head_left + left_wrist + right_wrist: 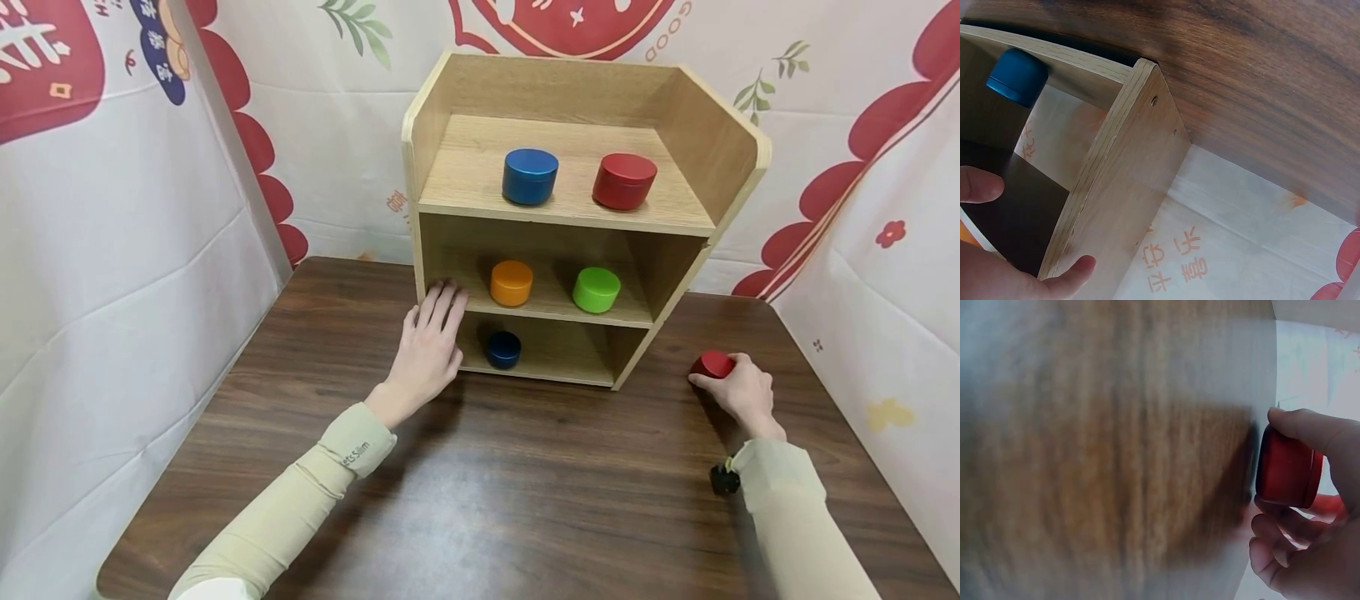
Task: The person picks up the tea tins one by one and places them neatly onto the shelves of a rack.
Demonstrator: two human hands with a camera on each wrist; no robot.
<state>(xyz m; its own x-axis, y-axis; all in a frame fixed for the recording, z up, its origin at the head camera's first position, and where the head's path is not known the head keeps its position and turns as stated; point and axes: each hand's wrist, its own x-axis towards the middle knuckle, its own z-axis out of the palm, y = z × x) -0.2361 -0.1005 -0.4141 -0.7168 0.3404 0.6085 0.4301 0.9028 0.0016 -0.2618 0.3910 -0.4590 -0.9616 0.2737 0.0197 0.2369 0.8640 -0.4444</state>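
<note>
My right hand point(742, 392) grips a red round tin point(714, 364) between thumb and fingers, at the table's right side. In the right wrist view the red tin point(1288, 467) is held by its sides, close to the tabletop. My left hand point(426, 350) rests at the left edge of a wooden shelf unit point(536, 218), fingers fairly straight. The left wrist view has one finger point(1075, 275) at the outer face of the side panel and another digit inside. A dark blue tin point(503, 350) stands in the bottom compartment, near that hand.
On the unit's top stand a blue tin point(530, 177) and a red tin point(625, 182). Its middle shelf carries an orange tin point(512, 283) and a green tin point(596, 290). The brown wooden table point(480, 483) is bordered by printed white cloth point(150, 275).
</note>
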